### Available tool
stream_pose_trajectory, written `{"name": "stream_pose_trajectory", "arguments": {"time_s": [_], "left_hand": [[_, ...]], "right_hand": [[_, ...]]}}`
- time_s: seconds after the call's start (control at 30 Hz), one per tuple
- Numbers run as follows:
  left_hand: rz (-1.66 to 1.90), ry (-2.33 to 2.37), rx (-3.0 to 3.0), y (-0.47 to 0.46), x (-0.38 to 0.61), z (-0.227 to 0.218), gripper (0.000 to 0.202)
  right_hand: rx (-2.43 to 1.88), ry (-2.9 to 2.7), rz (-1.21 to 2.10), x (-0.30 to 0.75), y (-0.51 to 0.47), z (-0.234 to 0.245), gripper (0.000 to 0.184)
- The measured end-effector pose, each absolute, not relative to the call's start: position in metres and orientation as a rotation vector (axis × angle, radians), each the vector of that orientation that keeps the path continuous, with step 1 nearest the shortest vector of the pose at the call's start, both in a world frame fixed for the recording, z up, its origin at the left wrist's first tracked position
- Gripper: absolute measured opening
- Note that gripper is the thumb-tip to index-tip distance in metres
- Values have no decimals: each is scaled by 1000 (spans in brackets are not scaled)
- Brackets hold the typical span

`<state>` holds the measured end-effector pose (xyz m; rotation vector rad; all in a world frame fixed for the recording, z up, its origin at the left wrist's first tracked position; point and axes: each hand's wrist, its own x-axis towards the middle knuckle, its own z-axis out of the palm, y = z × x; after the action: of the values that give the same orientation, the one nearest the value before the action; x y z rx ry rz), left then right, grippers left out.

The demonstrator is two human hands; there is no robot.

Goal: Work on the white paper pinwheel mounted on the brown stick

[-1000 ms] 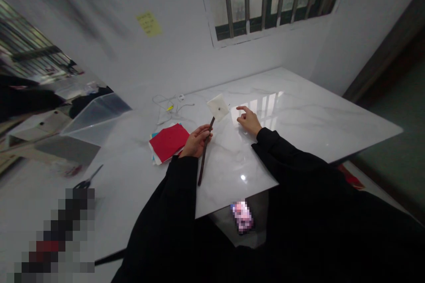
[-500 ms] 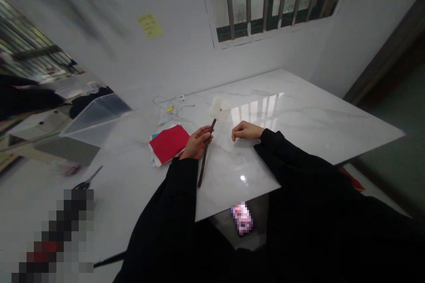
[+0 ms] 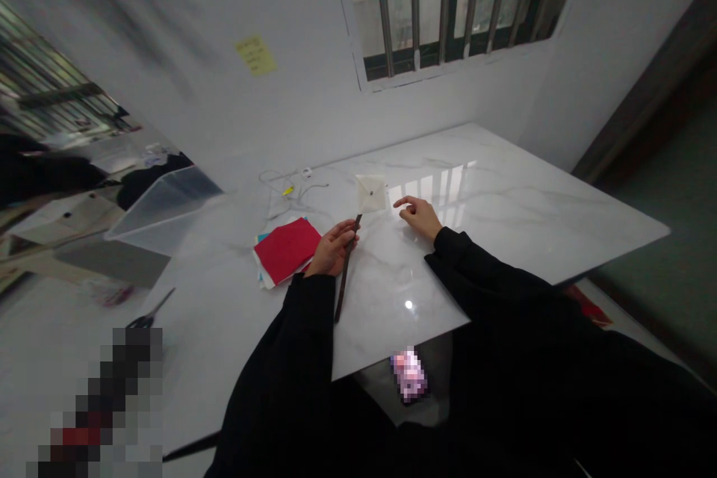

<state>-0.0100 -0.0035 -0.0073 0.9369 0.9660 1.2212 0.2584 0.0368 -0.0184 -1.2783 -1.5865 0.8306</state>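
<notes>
left grip (image 3: 330, 250): dark stick (image 3: 344, 280), white square (image 3: 371, 196) at tip | right grip (image 3: 419, 218): near square | red sheet (image 3: 287, 250): atop pile (image 3: 263, 277)

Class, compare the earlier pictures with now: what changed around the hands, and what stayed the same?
The white square at the tip of the brown stick has turned: tilted at first, then blurred, it now sits nearly level in view. The right hand, curled half a second ago, is partly open again. Nothing was grasped or released; the left hand still grips the stick.
</notes>
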Motion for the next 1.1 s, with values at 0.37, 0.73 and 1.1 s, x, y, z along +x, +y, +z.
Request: {"name": "stream_pose_trajectory", "arguments": {"time_s": [0.37,0.73,1.1], "left_hand": [[1214,983,986,-13,-8,-4,50],[1238,982,905,-12,-9,-3,53],[1221,930,890,-29,-10,-7,55]], "right_hand": [[-1133,-1604,1521,259,32,-12,79],[-814,-1610,1915,262,25,-13,27],[-874,-1274,1637,257,18,-27,33]]}}
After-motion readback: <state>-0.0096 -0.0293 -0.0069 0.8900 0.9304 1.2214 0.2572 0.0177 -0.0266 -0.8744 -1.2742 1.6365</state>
